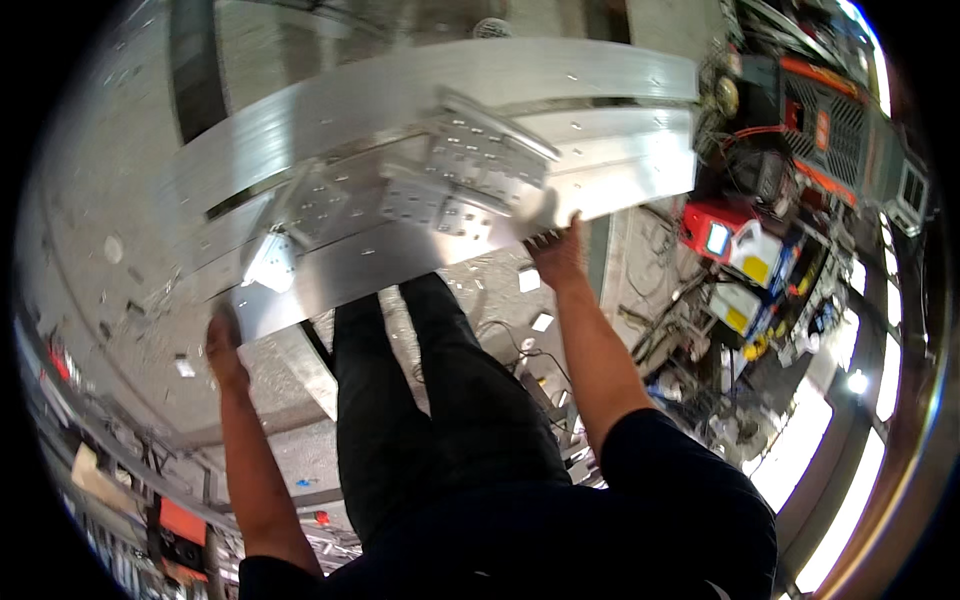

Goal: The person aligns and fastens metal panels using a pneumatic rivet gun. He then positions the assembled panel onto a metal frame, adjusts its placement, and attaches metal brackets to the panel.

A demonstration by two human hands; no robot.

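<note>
A long silvery sheet-metal panel [365, 268] lies across in front of my legs, its near edge toward me. My left hand [224, 345] is closed at the panel's near left corner, its fingers partly smeared by motion. Farther right, my right hand [560, 258] grips the near edge, with the thumb up by the rim and the fingers partly hidden. Several perforated metal brackets [485, 160] rest on the panels near the middle. Toward the left end sits a bright bent bracket [272, 262]. Beyond runs another long metal panel [400, 95].
At the right stand a red machine with a small screen [716, 236] and a grey-orange slatted unit [825, 130], with cables around them. A dark cable [530, 352] and small scraps lie on the floor near my legs. An orange box [183, 522] is at the lower left.
</note>
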